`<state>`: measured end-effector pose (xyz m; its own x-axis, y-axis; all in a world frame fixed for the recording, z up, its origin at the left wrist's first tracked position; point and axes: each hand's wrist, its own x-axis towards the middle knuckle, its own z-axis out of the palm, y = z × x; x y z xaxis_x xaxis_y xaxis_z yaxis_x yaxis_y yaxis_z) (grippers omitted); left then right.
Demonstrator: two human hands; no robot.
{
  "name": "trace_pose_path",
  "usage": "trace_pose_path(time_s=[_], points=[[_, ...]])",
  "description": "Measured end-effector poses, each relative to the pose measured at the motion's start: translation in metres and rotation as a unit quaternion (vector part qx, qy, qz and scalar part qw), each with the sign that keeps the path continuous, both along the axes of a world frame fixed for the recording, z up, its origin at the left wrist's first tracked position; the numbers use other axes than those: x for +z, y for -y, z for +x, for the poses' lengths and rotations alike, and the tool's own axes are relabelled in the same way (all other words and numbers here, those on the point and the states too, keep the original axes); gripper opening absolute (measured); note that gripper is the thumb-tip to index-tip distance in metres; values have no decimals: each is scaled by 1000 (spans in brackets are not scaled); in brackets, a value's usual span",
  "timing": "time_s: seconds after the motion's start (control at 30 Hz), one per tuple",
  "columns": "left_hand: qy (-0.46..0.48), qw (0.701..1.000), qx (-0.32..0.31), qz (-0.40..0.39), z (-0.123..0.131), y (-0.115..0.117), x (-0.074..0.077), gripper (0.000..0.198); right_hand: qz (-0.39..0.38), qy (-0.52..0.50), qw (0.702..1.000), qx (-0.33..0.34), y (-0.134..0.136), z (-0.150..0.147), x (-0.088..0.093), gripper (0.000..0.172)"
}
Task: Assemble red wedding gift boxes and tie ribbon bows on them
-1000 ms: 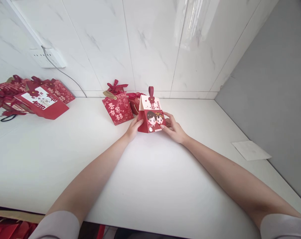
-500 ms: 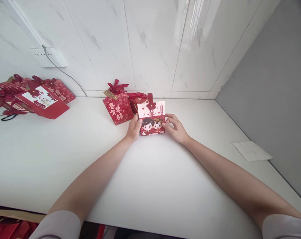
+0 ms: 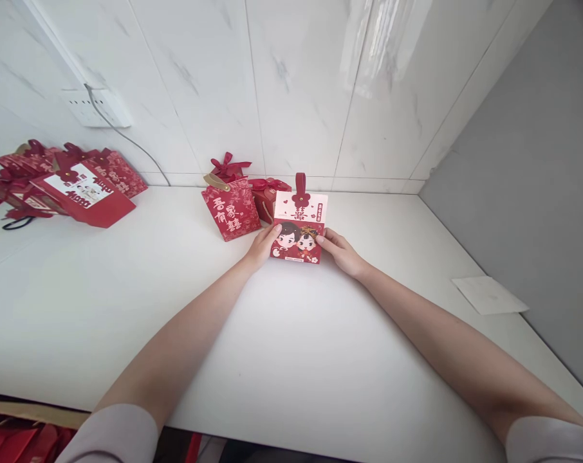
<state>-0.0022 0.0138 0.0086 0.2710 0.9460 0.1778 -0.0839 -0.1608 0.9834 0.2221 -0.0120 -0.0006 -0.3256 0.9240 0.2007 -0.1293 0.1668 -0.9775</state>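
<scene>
A red and white gift box [image 3: 299, 235] with two cartoon figures and a red loop handle on top stands upright between my hands, tilted slightly. My left hand [image 3: 262, 247] grips its left edge, thumb on the front face and fingers hidden behind. On the opposite edge, my right hand [image 3: 340, 251] pinches the box, its thumb at the front. Just left of the held box, a red gift bag [image 3: 231, 211] with white characters and a tan handle leans on the table. Behind it are red boxes [image 3: 272, 193] with ribbon bows, partly hidden.
Several red gift boxes [image 3: 103, 209] lie heaped at the far left of the white table [image 3: 291, 360]. A wall socket [image 3: 96, 108] with a grey cable is above them. White paper [image 3: 490, 294] lies near the grey partition [image 3: 537, 180]. More red items [image 3: 21, 444] show below the front edge.
The gift box has shifted slightly right and tilted a little clockwise, its handle standing straighter. My right fingers have closed nearer its edge; both hands still hold it.
</scene>
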Motion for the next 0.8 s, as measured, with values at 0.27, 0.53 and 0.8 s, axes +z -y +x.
trace_pose_path(time_s=[0.27, 0.53, 0.8], points=[[-58, 998, 26, 25, 0, -2, -3, 61, -10, 28, 999, 20, 0, 1, 4, 49], [-79, 996, 34, 35, 0, 0, -2, 60, -10, 20, 999, 37, -3, 3, 1, 45], [-76, 996, 31, 40, 0, 1, -1, 60, -8, 42, 999, 26, -3, 3, 1, 48]])
